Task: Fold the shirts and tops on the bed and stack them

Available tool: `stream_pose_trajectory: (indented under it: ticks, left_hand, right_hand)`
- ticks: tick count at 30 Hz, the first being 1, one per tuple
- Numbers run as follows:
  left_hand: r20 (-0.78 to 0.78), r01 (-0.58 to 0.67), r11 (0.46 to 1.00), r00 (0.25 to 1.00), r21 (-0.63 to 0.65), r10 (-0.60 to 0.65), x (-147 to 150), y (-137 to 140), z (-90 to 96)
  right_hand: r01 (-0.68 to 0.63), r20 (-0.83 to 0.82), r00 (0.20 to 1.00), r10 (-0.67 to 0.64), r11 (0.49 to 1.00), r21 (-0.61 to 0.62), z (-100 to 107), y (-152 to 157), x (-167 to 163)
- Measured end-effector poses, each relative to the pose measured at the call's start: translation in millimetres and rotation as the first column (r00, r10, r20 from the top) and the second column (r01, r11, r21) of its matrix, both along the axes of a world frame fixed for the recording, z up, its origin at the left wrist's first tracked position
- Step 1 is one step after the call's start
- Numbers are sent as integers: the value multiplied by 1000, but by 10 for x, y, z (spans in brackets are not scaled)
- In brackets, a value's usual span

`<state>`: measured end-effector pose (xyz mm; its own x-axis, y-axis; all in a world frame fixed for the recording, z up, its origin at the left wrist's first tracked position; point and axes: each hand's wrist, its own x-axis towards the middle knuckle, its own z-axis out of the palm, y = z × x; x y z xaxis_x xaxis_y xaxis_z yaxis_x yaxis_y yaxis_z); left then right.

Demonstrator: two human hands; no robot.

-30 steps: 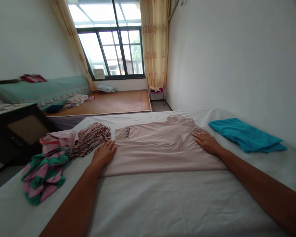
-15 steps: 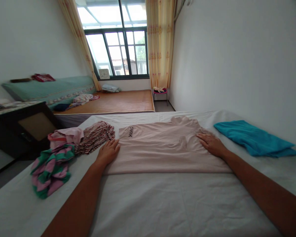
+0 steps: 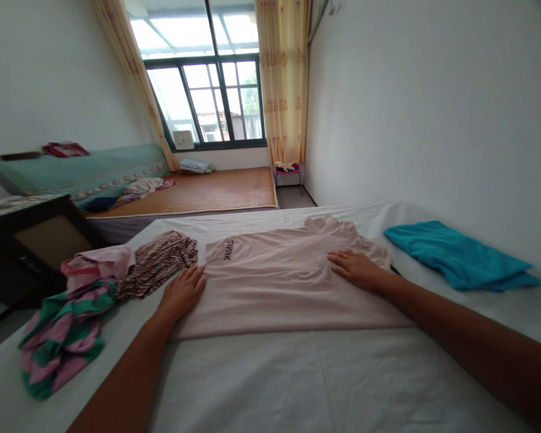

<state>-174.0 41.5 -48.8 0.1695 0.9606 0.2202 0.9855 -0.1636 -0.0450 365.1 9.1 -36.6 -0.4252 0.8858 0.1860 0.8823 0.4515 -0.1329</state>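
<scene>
Pink shirt (image 3: 270,294) across frame centre, left hand (image 3: 183,291) flat at its left edge, right hand (image 3: 357,270) flat upon its right half, dark lettering (image 3: 228,249) left of centre, seemingly ending "INK"

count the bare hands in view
2: the left hand at the left end of the pale pink shirt, the right hand on it, toward its right end. No others show.

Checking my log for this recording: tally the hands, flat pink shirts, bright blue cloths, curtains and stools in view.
Hands: 2 (left hand, right hand)
Flat pink shirt: 1
Bright blue cloth: 1
Curtains: 2 (left curtain, right curtain)
Stool: 1
Total: 7
</scene>
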Motion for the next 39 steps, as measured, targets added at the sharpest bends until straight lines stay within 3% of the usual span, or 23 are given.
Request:
stream_pose_trajectory:
  ticks: [3, 5, 7, 10, 13, 18, 24, 30, 35, 37, 39]
  left_hand:
    - [-6, 9, 1000, 1000, 11, -9, -16, 6, -14]
    - [10, 8, 1000, 1000, 26, -9, -16, -5, -15]
    - [32, 5, 998, 999, 59, -7, 4, -28, 12]
    - [47, 6, 991, 999, 137, -13, 68, -51, 119]
    - [61, 40, 986, 997, 160, -51, 148, 19, 276]
    - [72, 84, 991, 993, 109, -92, 284, 420, 496]
    - [-12, -45, 997, 999, -62, 44, 395, 1003, 479]
    - [-28, -88, 988, 996, -127, 85, 391, 1302, 507]
    - [11, -114, 993, 993, 6, 114, 387, 1411, 783]
    - [118, -97, 993, 989, 71, 88, 353, 1406, 879]
    - [248, -36, 993, 969, 109, 8, 289, 1329, 937]
  right_hand:
    - [205, -41, 978, -203, 977, 64, 104, 458, 379]
    - [412, -98, 910, -403, 904, 114, 184, 757, 646]
    - [520, -124, 853, -507, 846, 117, 240, 1008, 841]
    - [572, -121, 818, -562, 818, 67, 252, 1305, 952]
    - [569, -96, 818, -568, 822, -18, 202, 1553, 898]
    - [533, -54, 839, -542, 837, -126, 80, 1852, 710]
    - [519, -73, 842, -535, 839, -163, 36, 1955, 651]
    - [435, -171, 860, -480, 866, -245, 156, 1875, 746]
    - [474, -401, 799, -449, 880, -39, 479, 1850, 682]
    - [464, -567, 734, -373, 886, 18, 648, 1738, 578]
    - [389, -680, 674, -290, 921, -7, 801, 1508, 481]
